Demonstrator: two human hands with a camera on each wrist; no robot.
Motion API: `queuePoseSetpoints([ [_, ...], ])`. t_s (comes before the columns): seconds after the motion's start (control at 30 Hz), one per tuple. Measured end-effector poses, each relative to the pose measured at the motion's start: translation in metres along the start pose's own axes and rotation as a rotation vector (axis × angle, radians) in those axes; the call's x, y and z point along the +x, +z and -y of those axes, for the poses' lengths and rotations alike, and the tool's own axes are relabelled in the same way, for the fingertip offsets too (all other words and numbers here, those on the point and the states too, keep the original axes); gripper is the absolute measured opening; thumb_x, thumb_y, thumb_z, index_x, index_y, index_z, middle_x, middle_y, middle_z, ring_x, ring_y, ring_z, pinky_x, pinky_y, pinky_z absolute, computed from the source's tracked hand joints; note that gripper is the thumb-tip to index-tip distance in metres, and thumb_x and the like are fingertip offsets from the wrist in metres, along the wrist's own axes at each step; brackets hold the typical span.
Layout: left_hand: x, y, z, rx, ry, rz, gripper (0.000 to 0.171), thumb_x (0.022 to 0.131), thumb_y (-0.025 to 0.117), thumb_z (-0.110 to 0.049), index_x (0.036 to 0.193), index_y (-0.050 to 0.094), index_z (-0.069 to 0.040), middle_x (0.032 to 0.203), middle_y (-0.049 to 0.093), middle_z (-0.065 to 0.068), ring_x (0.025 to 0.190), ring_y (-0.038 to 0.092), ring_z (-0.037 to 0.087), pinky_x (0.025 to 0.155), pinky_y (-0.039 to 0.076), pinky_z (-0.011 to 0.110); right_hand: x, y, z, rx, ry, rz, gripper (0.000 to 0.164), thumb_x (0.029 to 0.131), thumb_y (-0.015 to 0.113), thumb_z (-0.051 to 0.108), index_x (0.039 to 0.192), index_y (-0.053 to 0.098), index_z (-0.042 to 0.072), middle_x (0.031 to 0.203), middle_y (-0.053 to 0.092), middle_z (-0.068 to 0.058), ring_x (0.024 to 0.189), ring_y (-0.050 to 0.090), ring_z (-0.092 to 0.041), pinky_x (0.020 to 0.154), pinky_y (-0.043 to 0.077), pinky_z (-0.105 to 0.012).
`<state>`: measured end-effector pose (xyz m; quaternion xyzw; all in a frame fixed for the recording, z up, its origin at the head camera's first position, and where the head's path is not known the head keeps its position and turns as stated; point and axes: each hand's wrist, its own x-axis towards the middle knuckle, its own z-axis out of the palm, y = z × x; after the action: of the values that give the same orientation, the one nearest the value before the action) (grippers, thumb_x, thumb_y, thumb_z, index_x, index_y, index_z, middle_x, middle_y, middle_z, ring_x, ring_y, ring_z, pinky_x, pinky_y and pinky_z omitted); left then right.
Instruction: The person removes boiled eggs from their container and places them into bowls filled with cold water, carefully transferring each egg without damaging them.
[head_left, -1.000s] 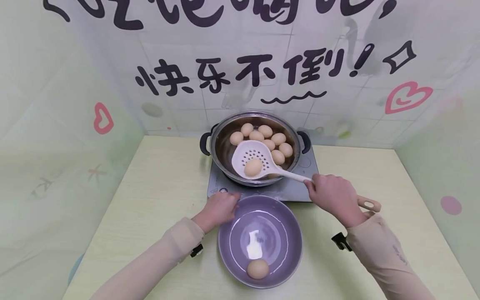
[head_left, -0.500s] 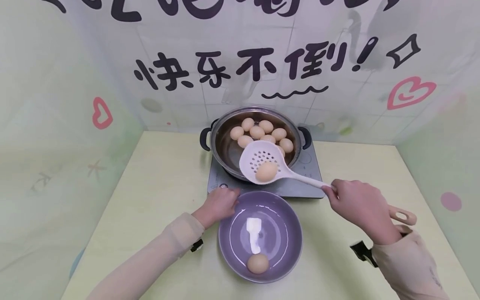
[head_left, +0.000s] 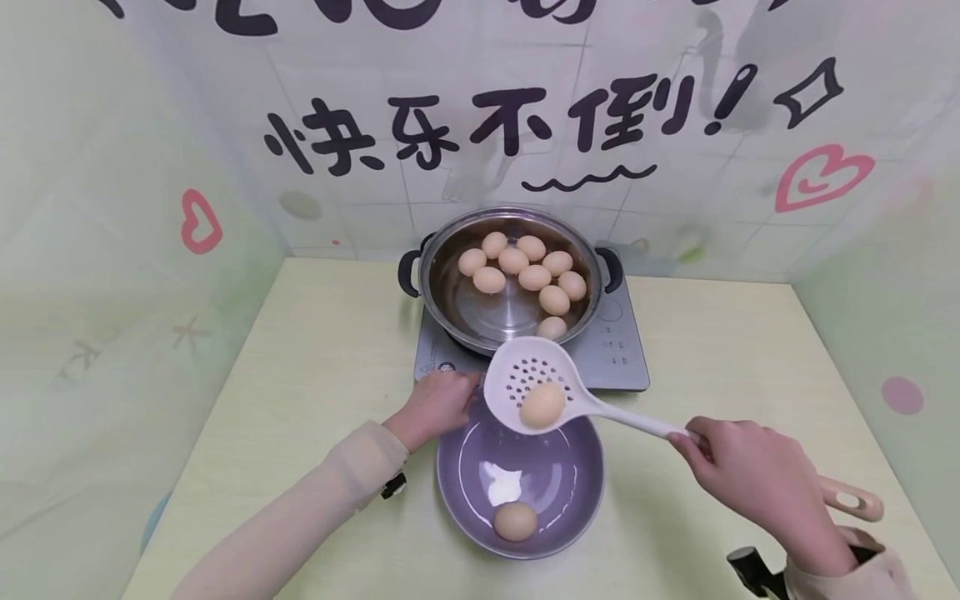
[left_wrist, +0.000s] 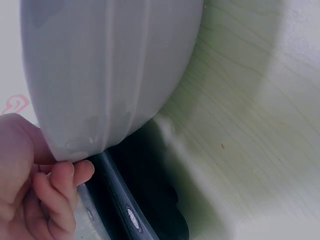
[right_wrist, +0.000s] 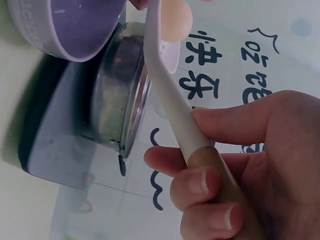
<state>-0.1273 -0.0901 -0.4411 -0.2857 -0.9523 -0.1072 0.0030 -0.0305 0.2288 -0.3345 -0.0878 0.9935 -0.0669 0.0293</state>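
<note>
"What're we gripping?"

"Right hand (head_left: 757, 475) curled snug, we're holding the skimmer (head_left: 630, 418); our left hand (head_left: 438, 404) is pinching the purple bowl (head_left: 562, 483). An egg (head_left: 543, 405) is riding in the scoop (head_left: 504, 362) over the bowl's far edge."

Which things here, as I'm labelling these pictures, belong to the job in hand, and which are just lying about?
In use:
skimmer, held in right hand
skimmer's egg
bowl, gripped by left hand
bowl's egg
pot and its eggs

Apparently just surroundings:
cooktop
lettered wall covering
table
</note>
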Motion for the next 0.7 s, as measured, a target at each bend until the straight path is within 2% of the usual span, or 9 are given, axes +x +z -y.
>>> queuePoseSetpoints([
  [0.2,0.000,0.001,0.001,0.018,0.013,-0.022,0.013,0.076,0.067,-0.012,0.076,0.055,-0.008,0.060,0.056,0.005,0.053,0.054,0.023,0.046,0.042,0.034,-0.011,0.013,-0.003,0.025,0.036,0.043,0.034,0.088,0.056,0.035,0.059,0.043,0.022,0.049,0.033,0.008,0.045,0.032,-0.010,0.041,0.024,-0.028],
  [0.4,0.000,0.001,0.001,0.010,0.008,-0.014,0.013,0.077,0.067,-0.013,0.077,0.055,-0.008,0.060,0.056,0.005,0.053,0.054,0.024,0.046,0.042,0.035,-0.018,0.027,-0.004,0.048,0.070,0.077,0.032,0.087,0.057,0.034,0.060,0.045,0.023,0.049,0.035,0.009,0.046,0.033,-0.010,0.042,0.025,-0.028],
  [0.7,0.001,0.000,-0.001,0.000,-0.009,0.008,0.011,0.078,0.066,-0.014,0.080,0.058,-0.007,0.062,0.058,0.005,0.054,0.055,0.024,0.047,0.043,0.034,-0.021,0.042,-0.002,0.049,0.078,0.066,0.028,0.085,0.060,0.030,0.061,0.046,0.023,0.049,0.034,0.009,0.045,0.033,-0.010,0.041,0.024,-0.028],
])
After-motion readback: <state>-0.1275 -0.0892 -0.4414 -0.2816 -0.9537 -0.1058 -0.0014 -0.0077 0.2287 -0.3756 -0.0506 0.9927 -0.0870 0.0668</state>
